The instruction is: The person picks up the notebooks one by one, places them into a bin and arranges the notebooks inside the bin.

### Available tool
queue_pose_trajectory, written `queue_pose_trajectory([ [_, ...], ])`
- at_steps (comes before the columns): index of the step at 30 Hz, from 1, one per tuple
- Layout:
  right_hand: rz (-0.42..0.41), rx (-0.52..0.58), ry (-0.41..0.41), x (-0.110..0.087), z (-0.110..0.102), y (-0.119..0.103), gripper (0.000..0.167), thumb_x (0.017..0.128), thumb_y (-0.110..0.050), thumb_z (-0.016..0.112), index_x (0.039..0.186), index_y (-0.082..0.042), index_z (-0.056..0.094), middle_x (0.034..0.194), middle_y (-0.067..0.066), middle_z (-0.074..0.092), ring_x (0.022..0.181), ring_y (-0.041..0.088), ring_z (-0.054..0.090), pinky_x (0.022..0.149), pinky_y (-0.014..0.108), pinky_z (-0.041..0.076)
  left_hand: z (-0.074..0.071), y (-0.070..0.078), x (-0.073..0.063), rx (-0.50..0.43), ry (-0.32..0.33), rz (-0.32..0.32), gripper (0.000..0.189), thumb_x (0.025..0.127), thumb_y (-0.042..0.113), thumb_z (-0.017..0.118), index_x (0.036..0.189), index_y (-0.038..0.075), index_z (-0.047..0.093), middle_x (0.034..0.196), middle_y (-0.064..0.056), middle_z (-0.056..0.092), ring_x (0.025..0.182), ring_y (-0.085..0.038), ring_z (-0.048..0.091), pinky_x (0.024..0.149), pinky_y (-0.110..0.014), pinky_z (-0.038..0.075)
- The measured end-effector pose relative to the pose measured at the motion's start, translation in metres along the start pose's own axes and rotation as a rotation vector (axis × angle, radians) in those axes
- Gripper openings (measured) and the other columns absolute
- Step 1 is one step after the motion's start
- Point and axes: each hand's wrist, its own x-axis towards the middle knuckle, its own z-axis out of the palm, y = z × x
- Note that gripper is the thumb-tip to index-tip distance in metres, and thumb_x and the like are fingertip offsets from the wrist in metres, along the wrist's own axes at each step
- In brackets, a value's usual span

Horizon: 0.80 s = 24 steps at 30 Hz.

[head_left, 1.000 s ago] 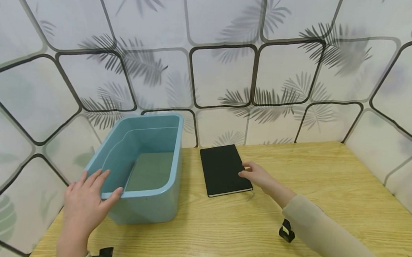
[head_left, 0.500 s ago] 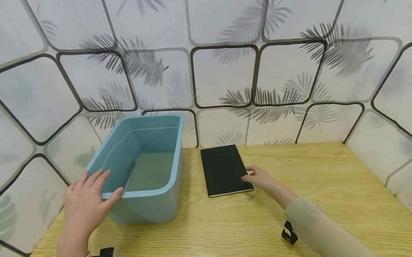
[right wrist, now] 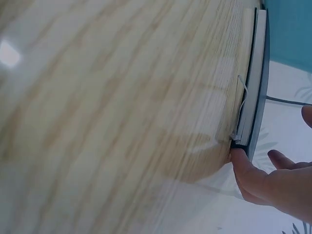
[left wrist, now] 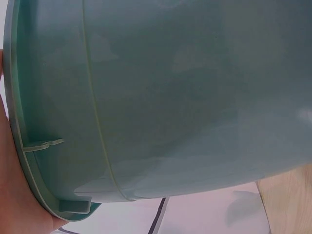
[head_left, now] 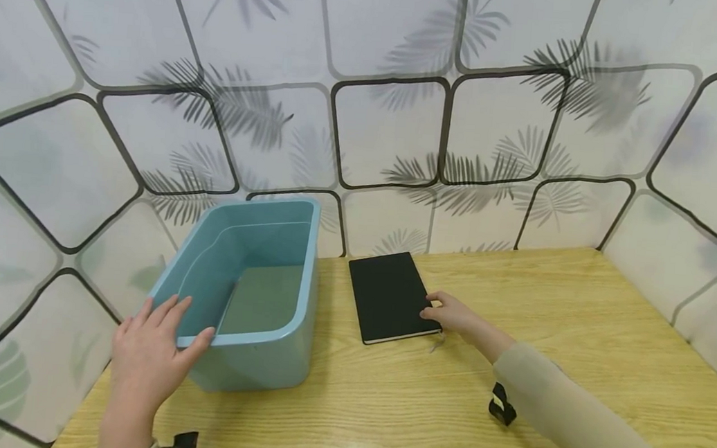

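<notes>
A black notebook (head_left: 387, 299) with pale page edges and a thin ribbon lies flat on the table. At its right edge is my right hand (head_left: 448, 313), thumb and fingers apart. One fingertip (right wrist: 239, 155) touches the notebook's edge near a corner in the right wrist view; other digits stand off from it. My left hand (head_left: 146, 348) rests on the near left rim of a blue plastic bin (head_left: 251, 336), fingers spread over the edge. In the left wrist view the outer wall of the bin (left wrist: 170, 97) fills most of the picture, and the hand's fingers are mostly hidden.
The bin stands left of the notebook on a light wooden table (head_left: 383, 406). Patterned walls (head_left: 386, 136) close off the back and both sides. Black straps (head_left: 502, 404) hang at the wrists.
My right hand has shifted slightly right and down along the notebook's right edge, then stayed nearly still. The left hand, bin and notebook look unmoved.
</notes>
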Motion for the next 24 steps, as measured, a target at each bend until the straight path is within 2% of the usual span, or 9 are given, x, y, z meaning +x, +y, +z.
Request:
queue_pose_trajectory([
  [2,0.005,0.011,-0.001,0.0,0.0,-0.001,0.054,0.088,-0.016,0.049,0.132,0.008,0.027,0.127,0.03,0.036,0.104,0.035,0.045,0.076,0.039,0.042,0.0,0.0,0.0,0.001,0.0,-0.003,0.06,0.083,0.047,0.052,0.118,-0.001,0.052,0.118,-0.025,0.049,0.113,-0.049,0.034,0.086,-0.061,0.024],
  [3,0.012,0.016,0.001,0.001,0.0,-0.001,0.055,0.088,-0.016,0.049,0.132,0.007,0.028,0.126,0.03,0.036,0.095,0.032,0.047,0.074,0.038,0.043,0.0,0.0,0.0,0.002,-0.002,-0.003,0.06,0.083,0.047,0.052,0.118,-0.001,0.052,0.118,-0.025,0.049,0.113,-0.049,0.034,0.086,-0.061,0.025],
  [4,0.015,0.016,-0.002,0.001,0.0,-0.001,0.055,0.088,-0.016,0.049,0.132,0.007,0.027,0.127,0.03,0.035,0.095,0.032,0.047,0.073,0.038,0.043,0.0,0.0,0.0,0.002,-0.002,-0.003,0.06,0.083,0.047,0.052,0.118,-0.001,0.052,0.118,-0.025,0.049,0.113,-0.049,0.034,0.086,-0.061,0.025],
  [8,0.024,0.035,-0.016,0.003,0.001,-0.002,0.057,0.088,-0.017,0.049,0.134,0.007,0.026,0.132,0.03,0.027,0.106,0.04,0.044,0.079,0.041,0.044,0.001,-0.001,0.0,0.002,-0.014,-0.005,0.061,0.083,0.048,0.051,0.119,-0.001,0.051,0.119,-0.025,0.049,0.114,-0.049,0.033,0.086,-0.061,0.024],
  [10,0.026,0.05,-0.025,0.005,0.002,-0.002,0.057,0.088,-0.017,0.049,0.134,0.007,0.025,0.135,0.03,0.023,0.117,0.044,0.033,0.084,0.045,0.042,0.002,-0.002,0.0,0.001,-0.018,-0.005,0.061,0.083,0.048,0.051,0.119,-0.001,0.051,0.119,-0.025,0.048,0.114,-0.049,0.033,0.086,-0.061,0.024],
  [15,0.035,0.073,-0.046,0.007,0.008,-0.003,0.057,0.087,-0.017,0.05,0.134,0.005,0.026,0.135,0.029,0.024,0.117,0.042,0.035,0.086,0.045,0.041,0.001,-0.001,0.0,0.0,-0.022,-0.004,0.061,0.083,0.048,0.051,0.119,-0.001,0.051,0.119,-0.025,0.048,0.114,-0.049,0.033,0.086,-0.061,0.024],
  [24,0.032,0.114,-0.09,0.005,0.024,-0.011,0.055,0.086,-0.015,0.052,0.133,0.004,0.029,0.131,0.027,0.033,0.114,0.039,0.041,0.081,0.04,0.045,0.0,-0.001,0.0,-0.009,-0.008,-0.003,0.059,0.083,0.046,0.052,0.118,-0.001,0.052,0.119,-0.025,0.049,0.113,-0.049,0.034,0.086,-0.061,0.024],
])
